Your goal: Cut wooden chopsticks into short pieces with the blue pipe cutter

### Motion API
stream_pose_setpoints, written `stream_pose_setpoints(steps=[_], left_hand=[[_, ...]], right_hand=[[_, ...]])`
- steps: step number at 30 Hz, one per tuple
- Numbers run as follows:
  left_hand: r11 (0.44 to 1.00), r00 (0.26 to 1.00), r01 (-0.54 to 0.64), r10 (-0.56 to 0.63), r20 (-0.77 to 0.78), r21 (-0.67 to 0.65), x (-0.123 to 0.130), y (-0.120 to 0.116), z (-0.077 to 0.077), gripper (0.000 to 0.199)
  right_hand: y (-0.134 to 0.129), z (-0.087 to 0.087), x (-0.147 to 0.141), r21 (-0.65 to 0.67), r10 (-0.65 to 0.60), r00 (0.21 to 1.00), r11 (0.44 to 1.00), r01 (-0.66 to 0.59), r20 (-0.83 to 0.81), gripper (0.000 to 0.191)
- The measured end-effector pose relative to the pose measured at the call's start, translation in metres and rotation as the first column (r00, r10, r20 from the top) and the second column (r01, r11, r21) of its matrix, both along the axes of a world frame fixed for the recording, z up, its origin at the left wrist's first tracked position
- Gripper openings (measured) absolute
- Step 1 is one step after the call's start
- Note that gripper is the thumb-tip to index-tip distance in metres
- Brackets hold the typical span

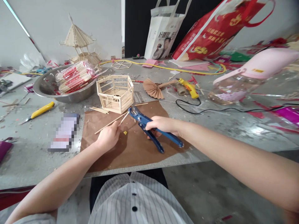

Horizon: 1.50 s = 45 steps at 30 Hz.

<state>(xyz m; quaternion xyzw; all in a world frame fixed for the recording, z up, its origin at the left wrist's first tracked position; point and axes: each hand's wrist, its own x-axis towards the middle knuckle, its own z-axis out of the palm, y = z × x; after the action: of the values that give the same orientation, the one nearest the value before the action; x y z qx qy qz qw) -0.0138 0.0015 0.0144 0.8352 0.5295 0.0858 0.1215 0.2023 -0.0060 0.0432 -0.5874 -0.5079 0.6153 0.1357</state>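
Observation:
My left hand (108, 135) is closed around a thin wooden stick (123, 119), whose far end reaches the jaws of a blue hand cutter (149, 121). The cutter's handles are spread apart, and my right hand (163, 125) grips them. Another long stick (102, 129) lies close by my left hand on the brown sheet (140, 152). Just beyond the hands stands a hexagonal frame (120, 101) built of sticks. A small yellow scrap (125, 133) rests on the sheet between my hands.
At left are a metal basin (40, 90) with packed sticks, a yellow utility knife (42, 110) and a phone (64, 132). A stick pagoda (77, 37) stands behind. Rightward lie a paper fan (153, 88), a corded yellow glue gun (190, 88) and a pink-lidded bottle (233, 90).

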Motion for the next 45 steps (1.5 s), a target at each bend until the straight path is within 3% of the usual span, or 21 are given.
stream_pose_setpoints(steps=[3,5,8,12,13,16,18,20,25,28,34,41,45], left_hand=[[1.000,0.999,0.004,-0.003,0.044,-0.017,-0.002,0.000,0.000,0.037],[0.999,0.999,0.012,-0.011,0.034,-0.036,-0.002,-0.001,0.000,0.037],[0.999,1.000,0.001,-0.001,-0.006,-0.048,-0.003,0.000,-0.002,0.035],[1.000,1.000,-0.008,0.008,-0.022,-0.021,-0.004,0.001,-0.005,0.031],[1.000,1.000,-0.003,0.002,-0.026,-0.016,-0.004,0.001,-0.005,0.031],[1.000,0.999,0.015,-0.016,-0.037,-0.020,-0.004,0.001,-0.005,0.030],[0.999,0.999,0.006,-0.008,-0.052,-0.039,-0.004,0.001,-0.004,0.030],[0.998,0.997,-0.017,0.013,-0.070,-0.059,-0.003,0.000,-0.002,0.031],[0.996,0.995,-0.041,0.034,-0.091,-0.076,-0.001,-0.001,0.002,0.031],[0.996,0.994,-0.043,0.035,-0.100,-0.080,0.000,-0.002,0.002,0.031],[0.996,0.993,-0.043,0.034,-0.115,-0.076,0.001,-0.001,0.000,0.031],[0.998,0.993,-0.010,0.003,-0.117,-0.057,-0.001,0.000,-0.003,0.032],[0.999,0.993,0.001,-0.007,-0.116,-0.047,-0.002,0.001,-0.004,0.033]], right_hand=[[-0.003,0.012,0.009,0.051,-0.025,0.999,0.998,0.024,0.024,0.007],[-0.003,0.016,0.015,0.090,0.025,0.987,0.995,-0.039,0.157,0.008],[-0.003,0.017,0.023,0.101,0.130,0.894,0.976,-0.191,0.429,0.013],[0.002,0.014,0.030,0.105,0.160,0.799,0.958,-0.268,0.580,0.016],[0.004,0.014,0.032,0.104,0.161,0.750,0.950,-0.294,0.642,0.017],[0.011,0.011,0.040,0.050,0.172,0.504,0.916,-0.397,0.847,0.020],[0.014,0.008,0.044,0.043,0.169,0.422,0.892,-0.450,0.891,0.026],[0.014,0.004,0.045,0.121,0.092,0.387,0.861,-0.494,0.918,0.032],[0.005,-0.013,0.038,0.270,-0.229,0.149,0.716,-0.643,0.962,0.048],[0.004,-0.021,0.040,0.357,-0.351,0.143,0.677,-0.643,0.925,0.059],[0.010,-0.028,0.053,0.373,-0.403,0.117,0.647,-0.665,0.908,0.059],[0.014,-0.022,0.054,0.386,-0.469,0.089,0.590,-0.709,0.879,0.051],[0.019,-0.016,0.055,0.350,-0.505,0.045,0.530,-0.773,0.862,0.049]])
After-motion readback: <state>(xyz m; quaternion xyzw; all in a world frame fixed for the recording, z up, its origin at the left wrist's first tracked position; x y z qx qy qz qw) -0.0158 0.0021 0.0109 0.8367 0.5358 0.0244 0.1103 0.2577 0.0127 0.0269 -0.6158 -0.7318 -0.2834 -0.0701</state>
